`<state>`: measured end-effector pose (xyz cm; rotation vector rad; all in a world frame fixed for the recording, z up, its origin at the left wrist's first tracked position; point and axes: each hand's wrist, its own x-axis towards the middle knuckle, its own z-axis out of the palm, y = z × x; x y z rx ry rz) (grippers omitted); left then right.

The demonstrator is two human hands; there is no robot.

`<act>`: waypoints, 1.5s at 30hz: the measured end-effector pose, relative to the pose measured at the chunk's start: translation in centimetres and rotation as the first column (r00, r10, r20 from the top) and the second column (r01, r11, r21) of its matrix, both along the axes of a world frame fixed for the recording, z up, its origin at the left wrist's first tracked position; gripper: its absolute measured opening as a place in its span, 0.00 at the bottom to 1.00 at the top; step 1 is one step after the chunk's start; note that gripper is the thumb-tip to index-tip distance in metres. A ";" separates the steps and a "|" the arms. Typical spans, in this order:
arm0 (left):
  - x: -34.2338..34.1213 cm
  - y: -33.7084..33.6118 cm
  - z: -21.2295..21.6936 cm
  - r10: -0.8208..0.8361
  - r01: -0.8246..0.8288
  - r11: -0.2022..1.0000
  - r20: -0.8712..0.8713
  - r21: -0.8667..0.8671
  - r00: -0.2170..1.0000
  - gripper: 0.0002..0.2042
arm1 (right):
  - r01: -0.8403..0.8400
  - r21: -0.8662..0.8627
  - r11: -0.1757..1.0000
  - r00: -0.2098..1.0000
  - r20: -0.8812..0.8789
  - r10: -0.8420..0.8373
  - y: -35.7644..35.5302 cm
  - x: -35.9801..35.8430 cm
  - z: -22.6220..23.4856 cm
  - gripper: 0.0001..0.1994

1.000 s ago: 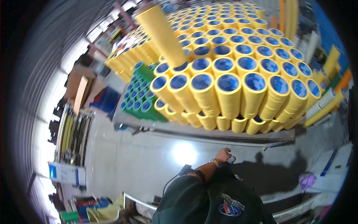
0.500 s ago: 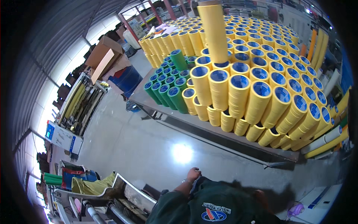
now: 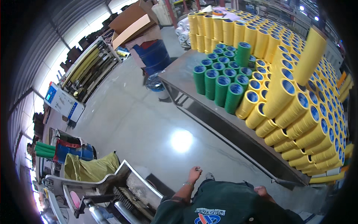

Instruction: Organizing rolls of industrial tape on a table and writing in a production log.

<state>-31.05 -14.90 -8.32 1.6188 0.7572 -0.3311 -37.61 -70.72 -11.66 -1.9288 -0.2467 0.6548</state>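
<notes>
Fingers of left hand (image 3: 194,174) curled, empty; right hand (image 3: 261,192) unclear; approach step: yellow rolls (image 3: 298,108) on bench (image 3: 179,72) beyond require a reach

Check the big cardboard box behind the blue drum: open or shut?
Open: the cardboard box has its top flaps lifted apart above the blue drum.

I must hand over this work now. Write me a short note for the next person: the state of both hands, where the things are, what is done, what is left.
Left hand: empty, loosely closed, hanging by the person's side over the concrete floor.
Right hand: only partly visible at the body; it appears empty.
Things: yellow rolls stand packed on the steel table, with a block of green rolls at its near corner. A metal machine stands close by the left hand.
Done: rolls are stacked upright on the table.
Left: neither hand touches a roll at the moment.
</notes>
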 end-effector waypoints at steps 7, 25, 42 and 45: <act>6.5 14.8 3.8 0.327 -0.315 0.940 0.081 -0.129 0.942 0.18 | -0.362 -0.386 0.848 0.920 0.002 0.393 16.1 18.7 3.1 0.07; 3.1 44.7 -2.4 0.480 -0.490 0.868 0.120 0.076 0.869 0.06 | -0.440 -0.228 0.868 0.897 -0.165 0.411 67.8 54.8 6.6 0.12; 35.1 91.8 1.9 0.737 -0.710 0.653 0.007 -0.265 0.675 0.03 | -0.237 -0.299 0.924 0.952 -0.259 0.160 97.5 69.9 6.8 0.08; 43.7 97.9 2.9 0.672 -0.654 0.732 0.041 -0.191 0.739 0.07 | -0.052 -0.277 0.960 0.986 -0.165 0.006 102.3 73.2 7.2 0.09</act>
